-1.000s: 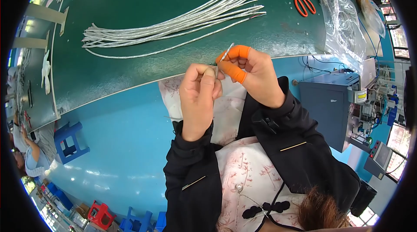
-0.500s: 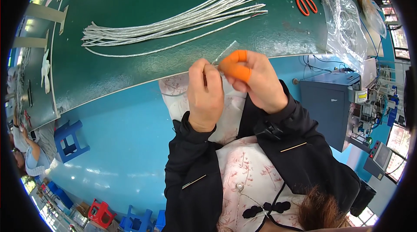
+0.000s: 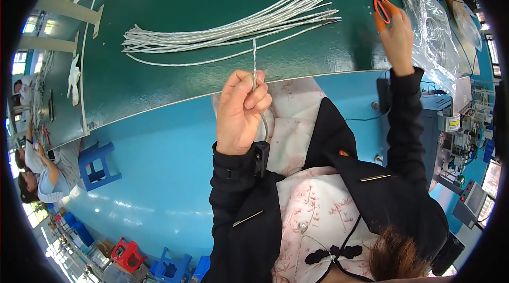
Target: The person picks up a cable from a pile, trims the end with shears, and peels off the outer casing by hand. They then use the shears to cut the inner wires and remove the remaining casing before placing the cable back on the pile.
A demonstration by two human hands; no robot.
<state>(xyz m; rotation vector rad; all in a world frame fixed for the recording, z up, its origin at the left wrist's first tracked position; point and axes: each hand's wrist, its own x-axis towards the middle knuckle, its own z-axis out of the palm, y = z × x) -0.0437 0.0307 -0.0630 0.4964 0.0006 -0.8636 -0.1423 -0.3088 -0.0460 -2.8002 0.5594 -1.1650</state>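
Observation:
My left hand (image 3: 239,105) is closed, pinching a silver braided cable (image 3: 254,56) between thumb and fingers. The cable's end stands straight up above the fingertips, and its other part hangs down past my wrist. To the far right, my right hand (image 3: 396,33) reaches over the table, with orange finger covers on two digits. These close around the handles of red-handled cutting pliers (image 3: 380,11), which appear to rest on the table. A bundle of similar silver cables (image 3: 228,31) lies across the green tabletop, one cable apart from it along the near side.
Clear plastic bags (image 3: 424,23) lie at the table's right end, by blue tubing. White gloves (image 3: 73,79) hang by the left edge. A blue stool (image 3: 96,166) stands on the floor; co-workers sit far left. A grey cabinet (image 3: 424,118) stands at right.
My right hand has left the cable end near my left hand and moved far right onto the pliers. My left hand has turned, so the cable end now points upward.

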